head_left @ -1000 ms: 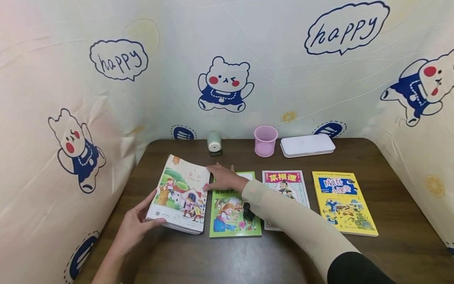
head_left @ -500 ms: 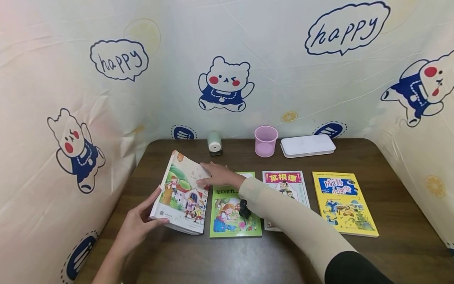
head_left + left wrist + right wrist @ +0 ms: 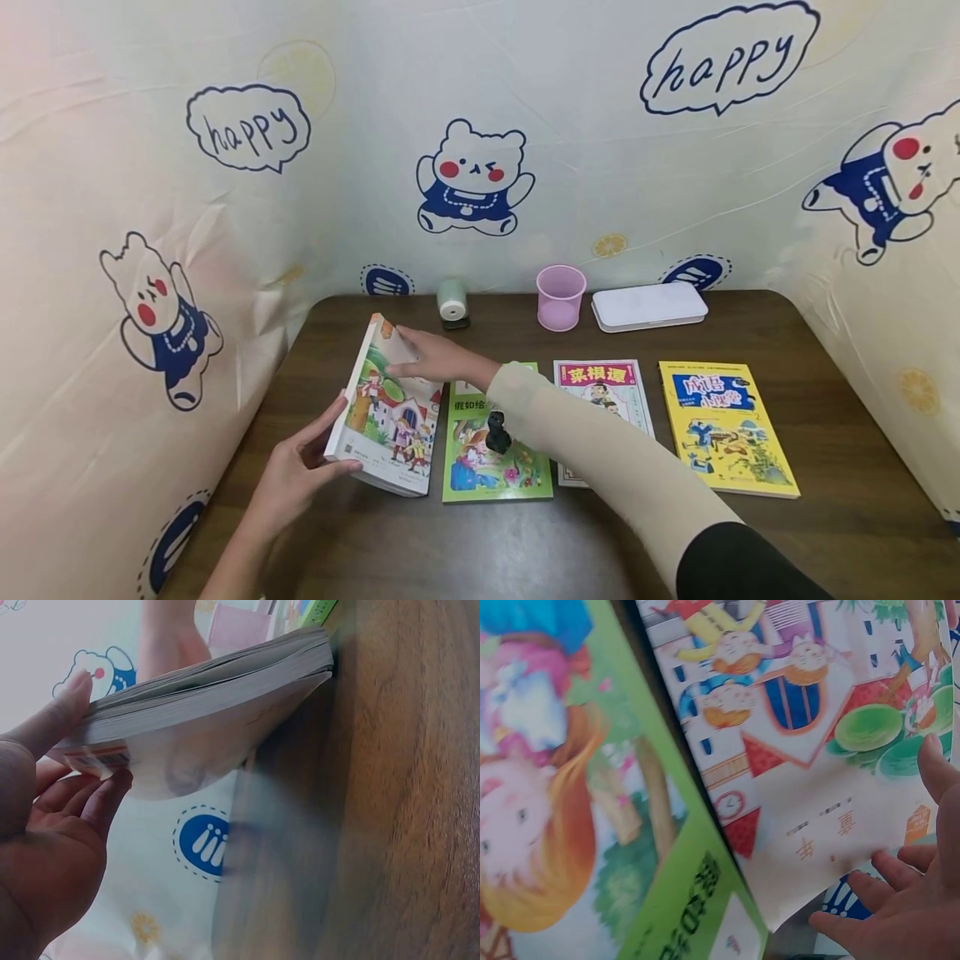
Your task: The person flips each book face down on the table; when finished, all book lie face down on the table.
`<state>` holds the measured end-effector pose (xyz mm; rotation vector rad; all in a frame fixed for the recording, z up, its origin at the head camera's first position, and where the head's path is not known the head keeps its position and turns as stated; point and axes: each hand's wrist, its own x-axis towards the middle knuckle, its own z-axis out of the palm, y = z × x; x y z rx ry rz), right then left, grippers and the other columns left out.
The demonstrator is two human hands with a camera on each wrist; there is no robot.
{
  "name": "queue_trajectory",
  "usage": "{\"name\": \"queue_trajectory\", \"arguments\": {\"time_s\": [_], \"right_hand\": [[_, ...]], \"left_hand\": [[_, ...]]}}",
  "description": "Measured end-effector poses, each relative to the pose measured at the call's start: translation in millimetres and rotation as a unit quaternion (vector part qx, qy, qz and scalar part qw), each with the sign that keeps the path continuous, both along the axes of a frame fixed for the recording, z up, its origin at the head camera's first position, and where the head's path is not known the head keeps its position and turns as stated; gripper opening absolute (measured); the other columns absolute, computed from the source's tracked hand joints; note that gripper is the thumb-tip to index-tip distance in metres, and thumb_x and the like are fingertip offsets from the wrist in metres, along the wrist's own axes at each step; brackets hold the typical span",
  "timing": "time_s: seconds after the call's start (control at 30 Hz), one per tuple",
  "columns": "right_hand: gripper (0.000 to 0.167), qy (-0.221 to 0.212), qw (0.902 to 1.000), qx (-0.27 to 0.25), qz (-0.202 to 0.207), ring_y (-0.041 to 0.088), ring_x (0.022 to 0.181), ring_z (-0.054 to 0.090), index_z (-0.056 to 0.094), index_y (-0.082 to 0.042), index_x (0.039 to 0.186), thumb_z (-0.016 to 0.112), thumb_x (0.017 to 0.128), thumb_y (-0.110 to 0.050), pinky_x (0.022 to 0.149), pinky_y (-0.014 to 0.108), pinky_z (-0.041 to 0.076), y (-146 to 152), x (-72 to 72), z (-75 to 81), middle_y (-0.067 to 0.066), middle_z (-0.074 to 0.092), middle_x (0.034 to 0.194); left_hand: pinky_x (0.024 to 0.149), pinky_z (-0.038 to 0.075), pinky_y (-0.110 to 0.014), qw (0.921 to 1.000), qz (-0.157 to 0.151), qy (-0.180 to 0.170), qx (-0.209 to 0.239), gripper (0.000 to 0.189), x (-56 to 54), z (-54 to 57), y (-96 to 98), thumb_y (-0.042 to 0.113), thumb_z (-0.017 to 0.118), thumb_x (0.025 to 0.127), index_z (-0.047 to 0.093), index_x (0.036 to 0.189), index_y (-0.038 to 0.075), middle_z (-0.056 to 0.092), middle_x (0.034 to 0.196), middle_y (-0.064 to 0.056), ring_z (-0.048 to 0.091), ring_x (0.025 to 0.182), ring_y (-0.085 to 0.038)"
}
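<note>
On the tabletop, the white book left of frame centre should prove bendy and slick, best held by edges: left grip pinches one, right grip touches loosely.

Picture-patterned white book; lime-green book; yellow book; pink cup; brown wood-grain table

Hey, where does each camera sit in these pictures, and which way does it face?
Head: worn on the head, facing forward and down over the table; shows the left hand, the right hand and both forearms.
Left wrist: faces the white book edge-on; shows the left hand pinching it, plus a blur that is probably the other arm.
Right wrist: faces the white book's cover, upside down in frame; shows the right hand.
Shared: head and right wrist both show that cover beside the green book.
</note>
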<state>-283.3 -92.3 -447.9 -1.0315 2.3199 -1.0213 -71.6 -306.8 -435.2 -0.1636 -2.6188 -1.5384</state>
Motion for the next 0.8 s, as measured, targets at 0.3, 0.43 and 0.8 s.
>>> {"name": "queue_trajectory", "arguments": {"time_s": [0.3,0.43,0.8], "right_hand": [[0.088,-0.032,0.9971,-0.055,-0.043,0.026,0.154,0.033,0.015,-0.013,0.167,0.059,0.101,-0.051,0.122,0.04,0.034,-9,2.2,21.9,0.009,0.026,0.17],[0.085,-0.052,0.9932,-0.088,-0.056,0.032,0.151,0.038,0.016,-0.013,0.166,0.06,0.103,-0.047,0.119,0.04,0.039,-10,3.5,28.4,0.01,0.028,0.169],[0.088,-0.113,0.9768,-0.156,-0.094,0.032,0.146,0.045,0.023,-0.016,0.165,0.071,0.097,-0.041,0.114,0.046,0.044,-21,12.0,38.4,0.012,0.032,0.167]], "left_hand": [[0.091,0.052,-0.012,0.9997,-0.013,0.018,0.014,0.085,0.8,3.0,5.7,0.001,0.087,0.078,0.05,0.154,0.012,0.037,0.162,-0.015,0.051,0.125,0.01],[0.093,0.052,-0.013,0.9996,-0.012,0.023,0.008,0.084,1.3,4.7,6.3,0.001,0.087,0.078,0.051,0.153,0.013,0.038,0.162,-0.014,0.052,0.126,0.009],[0.097,0.05,-0.015,0.9967,-0.028,0.071,-0.027,0.078,9.5,20.2,4.4,-0.006,0.085,0.077,0.056,0.148,0.008,0.044,0.157,-0.014,0.049,0.133,0.005]]}}
